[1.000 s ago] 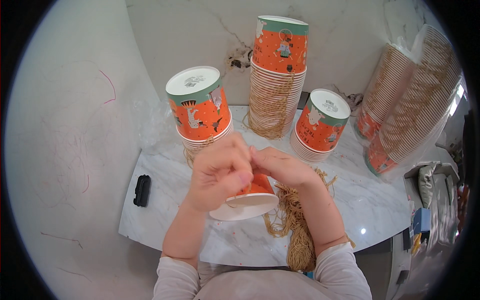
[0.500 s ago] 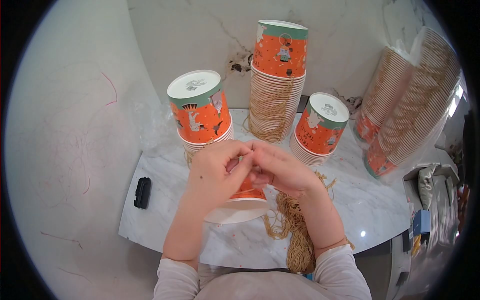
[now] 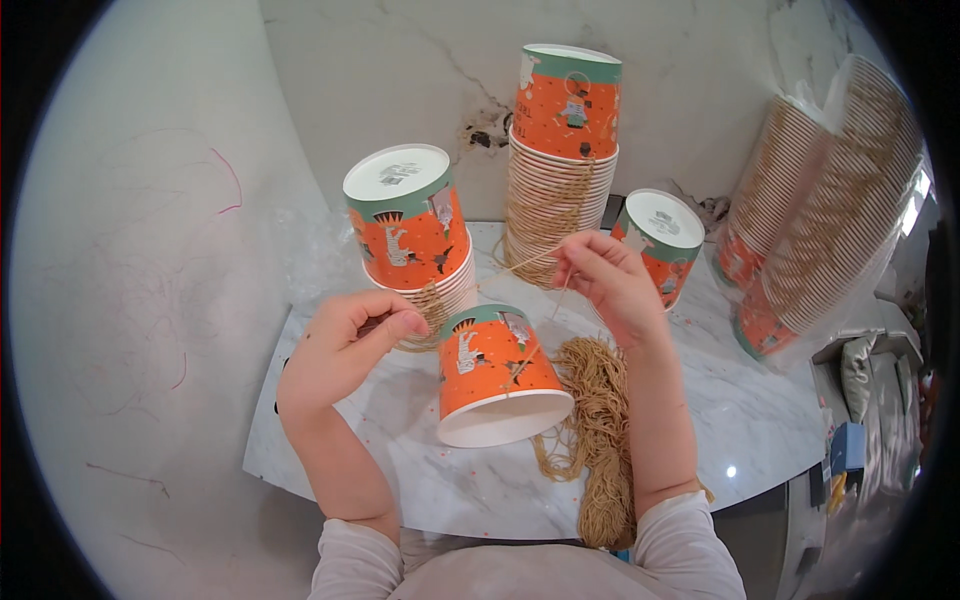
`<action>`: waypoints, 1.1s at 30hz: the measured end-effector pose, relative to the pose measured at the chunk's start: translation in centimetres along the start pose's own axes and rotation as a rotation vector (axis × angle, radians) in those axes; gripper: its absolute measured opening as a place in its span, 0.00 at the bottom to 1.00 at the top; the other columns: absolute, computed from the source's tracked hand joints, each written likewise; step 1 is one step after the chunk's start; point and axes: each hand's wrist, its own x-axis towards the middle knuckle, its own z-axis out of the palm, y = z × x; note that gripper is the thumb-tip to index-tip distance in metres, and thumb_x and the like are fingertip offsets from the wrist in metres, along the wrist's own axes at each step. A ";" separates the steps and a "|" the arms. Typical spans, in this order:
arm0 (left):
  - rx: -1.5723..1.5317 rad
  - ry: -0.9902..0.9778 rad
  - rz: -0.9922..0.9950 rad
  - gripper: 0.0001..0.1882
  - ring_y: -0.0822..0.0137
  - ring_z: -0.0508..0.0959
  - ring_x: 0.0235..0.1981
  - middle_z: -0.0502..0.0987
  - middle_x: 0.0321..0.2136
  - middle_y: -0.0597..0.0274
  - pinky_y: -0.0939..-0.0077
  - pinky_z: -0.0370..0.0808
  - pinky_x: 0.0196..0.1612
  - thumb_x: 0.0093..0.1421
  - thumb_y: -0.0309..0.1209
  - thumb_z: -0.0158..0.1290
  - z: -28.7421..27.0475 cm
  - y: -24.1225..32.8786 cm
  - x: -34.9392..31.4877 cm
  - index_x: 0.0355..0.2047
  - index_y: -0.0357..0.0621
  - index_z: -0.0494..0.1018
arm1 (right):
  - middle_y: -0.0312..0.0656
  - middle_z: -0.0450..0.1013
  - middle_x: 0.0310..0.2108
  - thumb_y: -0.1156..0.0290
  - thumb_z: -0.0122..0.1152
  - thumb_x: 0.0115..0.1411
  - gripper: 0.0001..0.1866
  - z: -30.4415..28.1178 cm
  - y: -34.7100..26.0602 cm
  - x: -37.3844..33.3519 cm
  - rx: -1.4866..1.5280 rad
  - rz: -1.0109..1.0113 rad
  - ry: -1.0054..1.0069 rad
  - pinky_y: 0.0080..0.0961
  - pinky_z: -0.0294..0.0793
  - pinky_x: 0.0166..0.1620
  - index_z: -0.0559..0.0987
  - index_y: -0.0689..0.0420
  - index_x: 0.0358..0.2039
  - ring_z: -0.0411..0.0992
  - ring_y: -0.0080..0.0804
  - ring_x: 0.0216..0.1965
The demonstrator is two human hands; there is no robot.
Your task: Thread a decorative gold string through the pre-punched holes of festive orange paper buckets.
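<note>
In the middle of the table an orange paper bucket (image 3: pixel 487 362) with a green band lies tilted, its open white rim towards me. A short piece of tan string (image 3: pixel 522 262) stretches above it from my right hand (image 3: pixel 612 285), whose thumb and fingers pinch it. Left of the bucket, my left hand (image 3: pixel 350 345) is closed in a pinch at the string's other side; its fingertips partly hide what they hold. More string crosses the bucket's side near the rim. A thick hank of tan strings (image 3: pixel 603 440) lies beside my right forearm.
Upside-down stacked buckets stand behind: left (image 3: pixel 405 235), a tall centre stack (image 3: pixel 562 150) and a right one (image 3: pixel 668 235), the first two draped with string. Bagged bucket stacks (image 3: pixel 835 210) lean at the far right. A curved front edge bounds the marble table (image 3: pixel 450 505).
My hands, together over the bucket before, have parted: the left went left and down, the right went right and up, drawing out the string. The bucket is now in full view.
</note>
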 end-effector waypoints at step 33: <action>-0.360 0.094 0.174 0.06 0.79 0.78 0.31 0.81 0.30 0.64 0.83 0.76 0.37 0.66 0.24 0.59 5.9 1.7 1.6 0.38 0.32 0.79 | 0.37 0.71 0.32 0.76 0.66 0.62 0.05 6.0 -4.4 -6.1 -0.578 -0.382 -0.125 0.21 0.70 0.36 0.81 0.63 0.37 0.73 0.22 0.33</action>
